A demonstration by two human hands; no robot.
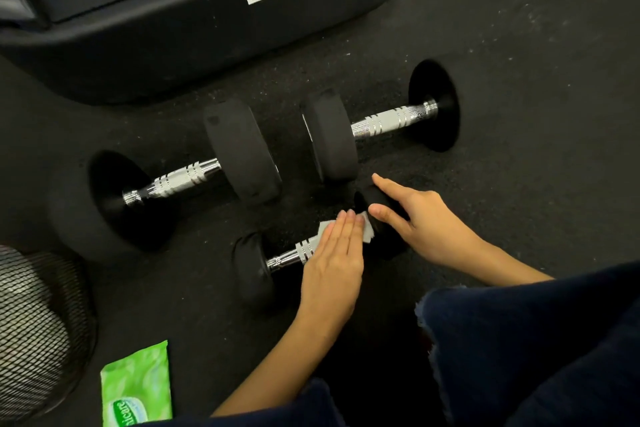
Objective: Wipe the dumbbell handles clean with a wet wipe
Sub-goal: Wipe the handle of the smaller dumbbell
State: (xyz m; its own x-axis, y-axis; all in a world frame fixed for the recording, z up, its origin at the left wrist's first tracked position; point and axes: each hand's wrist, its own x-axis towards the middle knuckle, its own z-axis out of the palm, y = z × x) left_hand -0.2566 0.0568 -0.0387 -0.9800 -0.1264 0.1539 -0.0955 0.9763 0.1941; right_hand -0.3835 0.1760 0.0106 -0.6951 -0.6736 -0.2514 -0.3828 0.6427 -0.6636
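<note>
Wipe packet (136,385): green, flat on the floor (519,45) at near left, within reach, likely for a fresh wipe.
Fan grille (31,326): round wire mesh at the near left edge.
Left hand (332,260): flat, fingers (341,229) pressed together, palm pressing the wet wipe (365,230) onto the handle; only a white edge of the wipe shows past the fingertips.
Small dumbbell (287,255): nearest, lying on the floor; the chrome handle is bare on its left part and covered on its right.
Right hand (422,222): fingers spread over the right black head, probably bracing it against rolling.
Left big dumbbell (239,152): farther, handle uncovered, seemingly awaiting wiping.
Right big dumbbell (388,121): farther right, handle likewise bare.
Black machine base (207,21): farthest, carrying an orange warning label.
</note>
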